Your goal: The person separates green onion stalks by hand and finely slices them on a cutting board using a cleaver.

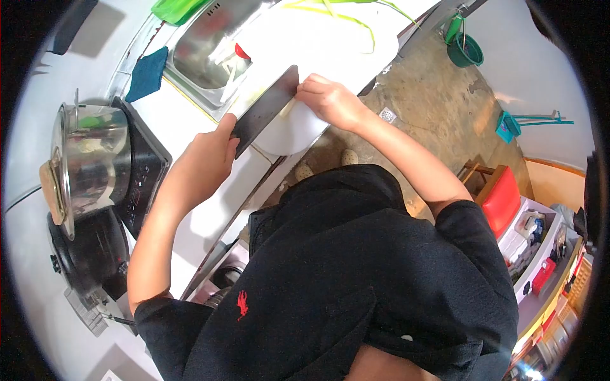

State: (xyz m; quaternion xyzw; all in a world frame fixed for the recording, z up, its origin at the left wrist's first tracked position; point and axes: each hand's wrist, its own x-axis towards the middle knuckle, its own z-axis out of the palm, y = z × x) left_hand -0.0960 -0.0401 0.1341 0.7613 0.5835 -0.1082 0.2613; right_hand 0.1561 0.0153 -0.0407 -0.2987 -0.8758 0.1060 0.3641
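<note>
My left hand is wrapped round the handle of a wide, dark-bladed kitchen knife, its blade slanting up and to the right. My right hand is at the far end of the blade with fingers pinched together. What they grip is hidden, though a pale piece shows just below them beside the blade. Under the knife lies a round white board or plate near the counter's front edge. Long green onion-like stalks lie on the brightly lit white surface beyond.
A steel sink holds pale scraps and a red item. A blue cloth lies beside it. At left, a steel pot stands on a black cooktop, near a dark pan. A red-seated chair is at right.
</note>
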